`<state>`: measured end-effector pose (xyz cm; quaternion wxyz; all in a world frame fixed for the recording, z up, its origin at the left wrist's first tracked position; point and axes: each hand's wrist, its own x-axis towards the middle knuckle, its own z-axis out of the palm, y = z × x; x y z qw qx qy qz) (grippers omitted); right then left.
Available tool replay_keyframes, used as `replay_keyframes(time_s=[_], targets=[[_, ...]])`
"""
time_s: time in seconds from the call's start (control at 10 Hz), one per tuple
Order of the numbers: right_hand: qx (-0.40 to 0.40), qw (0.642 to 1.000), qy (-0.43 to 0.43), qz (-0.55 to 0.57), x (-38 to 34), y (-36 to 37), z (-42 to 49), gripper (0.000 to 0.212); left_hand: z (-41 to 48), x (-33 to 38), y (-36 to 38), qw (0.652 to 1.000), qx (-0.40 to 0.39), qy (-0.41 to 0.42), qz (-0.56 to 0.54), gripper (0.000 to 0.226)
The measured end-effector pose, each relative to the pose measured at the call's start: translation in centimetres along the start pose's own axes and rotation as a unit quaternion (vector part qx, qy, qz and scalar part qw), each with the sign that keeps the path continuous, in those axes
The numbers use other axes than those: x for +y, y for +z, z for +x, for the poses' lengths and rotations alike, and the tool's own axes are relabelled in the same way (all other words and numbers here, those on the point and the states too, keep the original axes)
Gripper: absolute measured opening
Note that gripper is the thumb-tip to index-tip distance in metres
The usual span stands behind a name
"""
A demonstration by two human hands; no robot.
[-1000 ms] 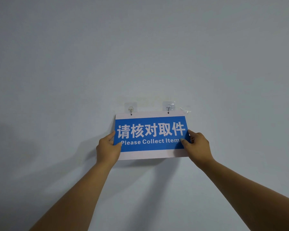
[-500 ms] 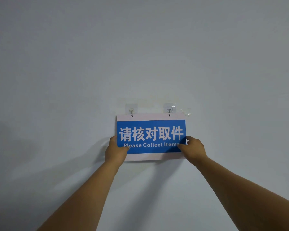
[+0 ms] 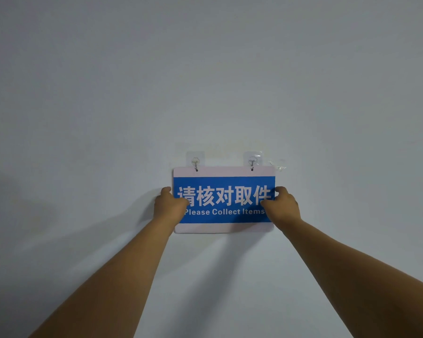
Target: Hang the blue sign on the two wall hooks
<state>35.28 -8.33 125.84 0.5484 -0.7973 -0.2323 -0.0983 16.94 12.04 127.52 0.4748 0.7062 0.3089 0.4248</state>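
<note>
The blue sign (image 3: 224,217), with white Chinese characters, the words "Please Collect Items" and pale top and bottom bands, lies flat against the wall. Its two top holes sit at the left wall hook (image 3: 195,162) and the right wall hook (image 3: 252,162), both clear adhesive hooks. My left hand (image 3: 169,205) grips the sign's left edge, thumb over the front. My right hand (image 3: 282,203) grips the right edge the same way. Both forearms reach up from the bottom of the view.
A plain pale wall (image 3: 205,81) fills the view. A crumpled scrap of clear film (image 3: 279,165) sticks to the wall just right of the right hook. Shadows of my arms fall to the left and below.
The sign has settled a little lower, under the hooks. Both hands slid up along the side edges, from the lower corners to mid-height.
</note>
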Motion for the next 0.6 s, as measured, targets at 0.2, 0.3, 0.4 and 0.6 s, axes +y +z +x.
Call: replay_keyframes(time_s=[0.2, 0.3, 0.4, 0.6], targets=[[0.007, 1.0, -0.012, 0.004, 0.2, 0.0, 0.1, 0.054, -0.2, -0.6, 0.6, 1.0, 0.001, 0.011, 0.002, 0.052], [-0.002, 1.0, -0.008, 0.01, 0.5, -0.1, 0.4, 0.053, 0.2, -0.7, 0.3, 1.0, -0.009, -0.016, -0.024, 0.062], [-0.012, 1.0, 0.001, 0.014, 0.6, -0.5, 0.3, 0.053, 0.7, -0.9, 0.0, 0.998, -0.017, -0.041, -0.05, 0.071], [-0.007, 0.999, 0.025, 0.021, 0.7, -1.0, -0.2, 0.058, 0.7, -1.1, -0.5, 0.997, -0.026, -0.048, -0.06, 0.074]])
